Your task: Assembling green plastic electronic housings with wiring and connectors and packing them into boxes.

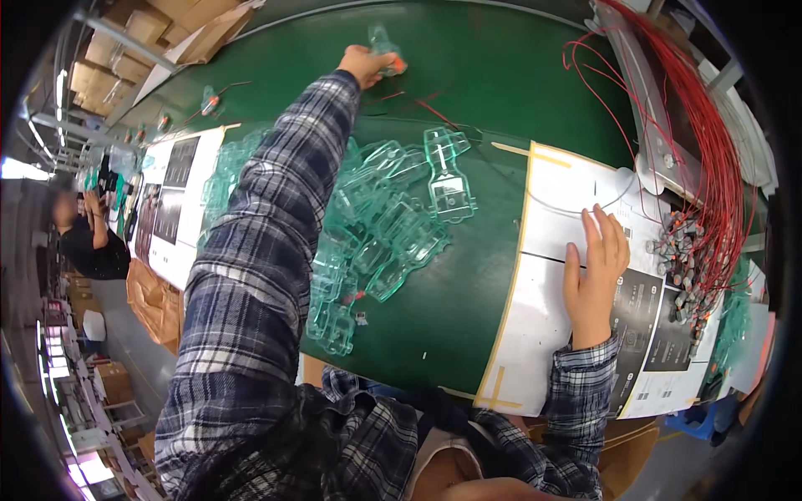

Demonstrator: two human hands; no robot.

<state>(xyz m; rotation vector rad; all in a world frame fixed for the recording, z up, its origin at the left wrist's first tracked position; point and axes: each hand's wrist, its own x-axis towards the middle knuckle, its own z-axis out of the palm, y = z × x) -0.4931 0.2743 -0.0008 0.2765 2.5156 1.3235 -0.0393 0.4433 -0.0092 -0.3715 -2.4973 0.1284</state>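
Observation:
My left arm stretches to the far side of the green work surface. My left hand is closed on a clear plastic shell with an orange piece at its near end. Under and beside that forearm lies a heap of clear green-tinted plastic shells. One shell lies at the heap's right edge, its outline plain to see. My right hand rests with fingers stretched out on printed sheets at the right. Nothing shows in its grasp.
A thick bundle of red wires hangs at the right, above small dark wired parts. Loose red wires lie on the green table. More orange-tipped pieces sit at far left. A person stands beyond a brown bag.

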